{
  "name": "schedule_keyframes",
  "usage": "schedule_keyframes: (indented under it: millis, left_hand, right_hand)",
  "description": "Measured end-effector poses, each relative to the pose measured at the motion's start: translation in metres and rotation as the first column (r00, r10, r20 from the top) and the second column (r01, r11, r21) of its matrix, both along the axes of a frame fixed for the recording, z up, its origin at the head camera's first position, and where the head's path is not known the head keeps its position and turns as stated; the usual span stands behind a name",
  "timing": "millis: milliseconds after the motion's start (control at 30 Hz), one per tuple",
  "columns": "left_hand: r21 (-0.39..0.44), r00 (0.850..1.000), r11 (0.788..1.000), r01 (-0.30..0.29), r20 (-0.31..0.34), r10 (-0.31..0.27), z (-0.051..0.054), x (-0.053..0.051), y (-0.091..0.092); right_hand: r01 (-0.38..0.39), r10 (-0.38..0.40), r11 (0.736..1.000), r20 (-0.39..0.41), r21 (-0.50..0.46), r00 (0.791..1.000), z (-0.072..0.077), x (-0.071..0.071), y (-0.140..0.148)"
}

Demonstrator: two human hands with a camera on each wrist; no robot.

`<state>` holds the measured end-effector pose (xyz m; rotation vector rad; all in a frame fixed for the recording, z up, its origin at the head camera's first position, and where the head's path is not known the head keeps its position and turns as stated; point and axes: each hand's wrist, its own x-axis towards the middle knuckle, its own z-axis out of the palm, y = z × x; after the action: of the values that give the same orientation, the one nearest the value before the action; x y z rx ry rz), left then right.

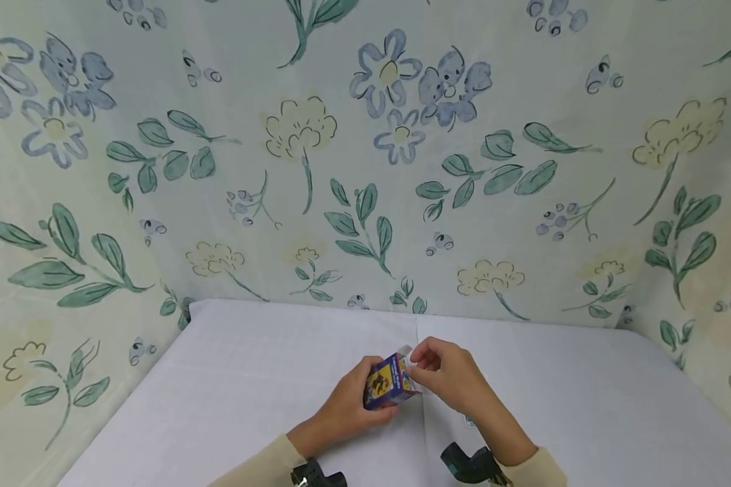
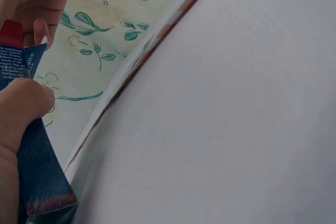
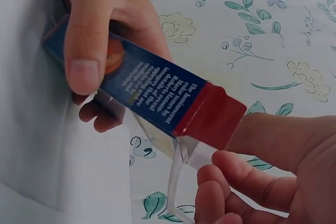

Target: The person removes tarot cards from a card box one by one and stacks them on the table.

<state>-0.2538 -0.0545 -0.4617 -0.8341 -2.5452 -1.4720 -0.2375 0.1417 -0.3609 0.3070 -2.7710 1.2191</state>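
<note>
A small blue printed cardboard box (image 1: 385,383) is held tilted above the white table by my left hand (image 1: 348,404). In the right wrist view, the left thumb (image 3: 86,72) lies across its lettered face and the other fingers go round beneath. The red end flap (image 3: 215,116) stands open. My right hand (image 1: 447,370) is at that end, its thumb and forefinger pinching at a pale flap (image 3: 201,156). Part of the right thumb is hidden behind the red flap. A clear plastic strip (image 3: 174,182) hangs below the box's open end. The box's inside is hidden.
A white cloth covers the table (image 1: 250,365). Flowered fabric (image 1: 365,169) rises behind it and on both sides. Near the right wrist, a small printed piece (image 1: 469,421) lies on the cloth, partly hidden. Dark wrist cameras (image 1: 472,465) are strapped by the sleeves.
</note>
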Motion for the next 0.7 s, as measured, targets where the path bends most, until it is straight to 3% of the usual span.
schedule_keyframes:
  millis: [367, 700]
  left_hand:
    - [-0.001, 1.000, 1.000, 0.003, -0.022, -0.003, -0.0007, -0.0030, 0.0006]
    - [-0.019, 1.000, 1.000, -0.015, -0.002, 0.015, -0.0009, -0.0002, 0.0001]
  right_hand:
    - [-0.013, 0.013, 1.000, -0.005, 0.010, 1.000, -0.0030, -0.0009, -0.0025]
    - [-0.004, 0.004, 1.000, 0.011, 0.022, 1.000, -0.0076, 0.0007, -0.0037]
